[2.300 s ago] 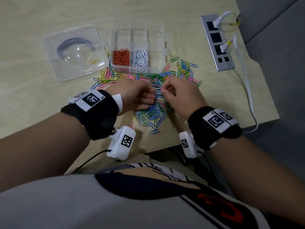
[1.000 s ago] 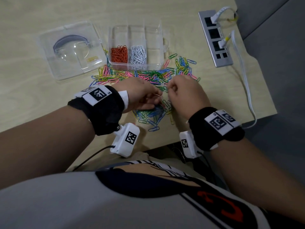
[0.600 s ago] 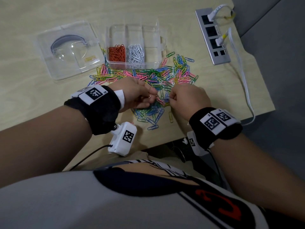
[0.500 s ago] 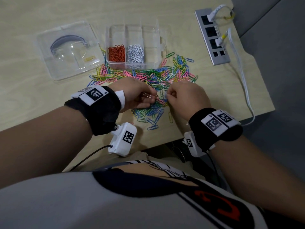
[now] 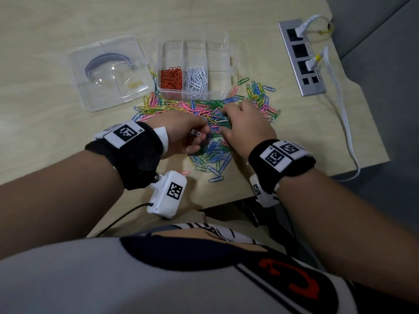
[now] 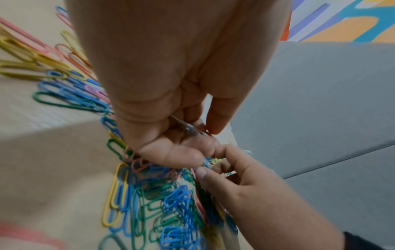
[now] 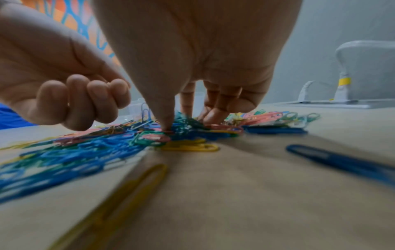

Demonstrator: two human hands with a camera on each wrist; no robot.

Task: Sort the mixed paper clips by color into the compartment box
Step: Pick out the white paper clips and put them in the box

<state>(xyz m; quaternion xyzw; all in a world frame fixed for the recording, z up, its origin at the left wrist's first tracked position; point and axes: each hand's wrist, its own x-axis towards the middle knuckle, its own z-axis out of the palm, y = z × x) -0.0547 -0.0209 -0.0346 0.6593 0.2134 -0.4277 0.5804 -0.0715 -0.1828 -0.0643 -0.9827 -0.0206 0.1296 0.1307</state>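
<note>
The clear compartment box [image 5: 223, 64] stands at the back of the table, with orange clips [image 5: 171, 77] and white clips [image 5: 196, 80] in two front cells. A mixed pile of coloured paper clips [image 5: 204, 111] lies in front of it. My left hand [image 5: 199, 135] hovers over the pile's near left side, fingers curled, pinching a few white clips [image 5: 195, 132], which also show in the left wrist view as the white clips [image 6: 189, 129]. My right hand [image 5: 226, 122] reaches into the pile, its thumb [image 7: 165, 121] and straight fingers [image 7: 211, 115] touching the clips.
A clear lid [image 5: 108, 71] lies left of the box. A grey power strip [image 5: 301, 57] with a white cable [image 5: 342, 123] sits at the right. Loose blue clips [image 5: 215, 177] lie near the table's front edge [image 5: 226, 197]. A grey sofa is beyond the right edge.
My right hand has moved forward from beside the left hand into the middle of the pile. The left hand has stayed in place, still holding the white clips.
</note>
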